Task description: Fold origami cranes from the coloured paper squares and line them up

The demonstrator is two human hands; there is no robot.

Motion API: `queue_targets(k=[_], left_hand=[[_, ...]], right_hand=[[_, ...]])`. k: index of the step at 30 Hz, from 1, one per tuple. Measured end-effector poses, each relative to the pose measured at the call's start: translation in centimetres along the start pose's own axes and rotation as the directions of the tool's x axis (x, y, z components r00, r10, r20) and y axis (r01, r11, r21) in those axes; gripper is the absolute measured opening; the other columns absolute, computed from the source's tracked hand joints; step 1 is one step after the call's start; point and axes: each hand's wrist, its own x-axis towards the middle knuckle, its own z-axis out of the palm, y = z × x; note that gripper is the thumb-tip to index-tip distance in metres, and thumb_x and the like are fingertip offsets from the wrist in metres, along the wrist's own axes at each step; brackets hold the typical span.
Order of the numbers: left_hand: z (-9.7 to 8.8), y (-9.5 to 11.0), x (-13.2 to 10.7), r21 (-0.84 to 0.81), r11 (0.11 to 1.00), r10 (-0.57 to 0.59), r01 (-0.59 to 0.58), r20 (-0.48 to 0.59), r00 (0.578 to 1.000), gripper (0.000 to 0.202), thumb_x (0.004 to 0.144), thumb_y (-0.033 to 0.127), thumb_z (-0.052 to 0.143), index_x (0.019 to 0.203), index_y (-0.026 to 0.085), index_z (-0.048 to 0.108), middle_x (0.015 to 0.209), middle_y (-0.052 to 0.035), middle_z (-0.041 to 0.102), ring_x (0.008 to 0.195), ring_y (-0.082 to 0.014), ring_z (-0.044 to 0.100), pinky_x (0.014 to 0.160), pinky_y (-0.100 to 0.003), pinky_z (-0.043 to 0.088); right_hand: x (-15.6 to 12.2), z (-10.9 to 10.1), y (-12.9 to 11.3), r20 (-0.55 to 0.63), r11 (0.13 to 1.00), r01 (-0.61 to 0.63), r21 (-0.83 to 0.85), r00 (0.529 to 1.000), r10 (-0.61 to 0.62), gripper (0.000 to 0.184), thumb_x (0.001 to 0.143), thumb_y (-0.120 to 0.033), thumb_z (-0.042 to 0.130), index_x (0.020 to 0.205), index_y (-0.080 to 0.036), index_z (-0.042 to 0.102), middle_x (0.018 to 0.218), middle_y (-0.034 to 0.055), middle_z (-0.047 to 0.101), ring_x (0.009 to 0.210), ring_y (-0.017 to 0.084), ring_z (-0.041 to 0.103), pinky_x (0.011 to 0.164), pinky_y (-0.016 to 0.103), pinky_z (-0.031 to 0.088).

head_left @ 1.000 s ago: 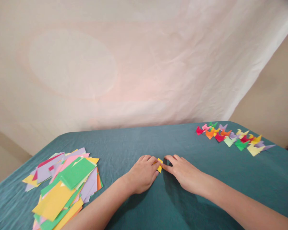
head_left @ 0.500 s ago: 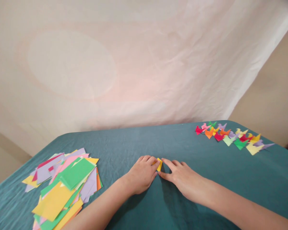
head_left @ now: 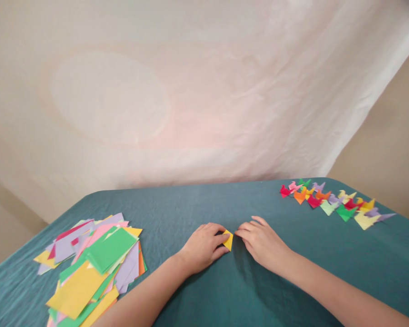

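A small piece of folded yellow paper lies on the dark green cloth, its right part showing a pointed edge. My left hand is closed on its left side, fingertips and thumb pressing it, and covers the rest of it. Just to the right, my right hand is held with its fingertips drawn together near the paper's edge, a small gap apart from it. One of its outer fingers is raised, and nothing shows between the fingertips.
A loose pile of coloured paper sheets spreads over the left of the cloth-covered table. Several small folded paper birds stand in rows at the back right. Behind the table hangs a pale sheet.
My right hand has come off the yellow paper and its spread thumb and finger have drawn together. More of the paper shows beside my left hand. The view has shifted slightly.
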Motion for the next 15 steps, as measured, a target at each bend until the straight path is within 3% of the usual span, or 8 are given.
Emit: queue_targets(k=[6,15], left_hand=[[0.8,-1.3,0.2,-0.131,0.991,0.026,-0.035,-0.069,0.997,0.035,0.087,0.042,0.048,0.113,0.021,0.058,0.112,-0.0054,0.059,0.104,-0.0190,0.052,0.093,-0.031,0.039],[0.7,-1.3,0.1,-0.207,0.978,-0.005,-0.020,-0.122,0.992,0.039,0.084,0.046,0.051,0.112,0.020,0.058,0.109,-0.0059,0.061,0.101,-0.0187,0.054,0.091,-0.030,0.040]], right_hand=[[0.6,1.5,0.4,-0.119,0.991,-0.028,0.130,0.992,0.044,0.020,0.085,-0.015,0.047,0.094,-0.020,0.064,0.094,0.0043,0.063,0.090,0.018,0.056,0.087,0.036,0.037],[0.6,2.4,-0.1,-0.211,0.975,0.021,0.221,0.977,0.027,0.026,0.084,-0.014,0.049,0.106,-0.022,0.061,0.096,0.0041,0.062,0.090,0.018,0.056,0.083,0.035,0.040]])
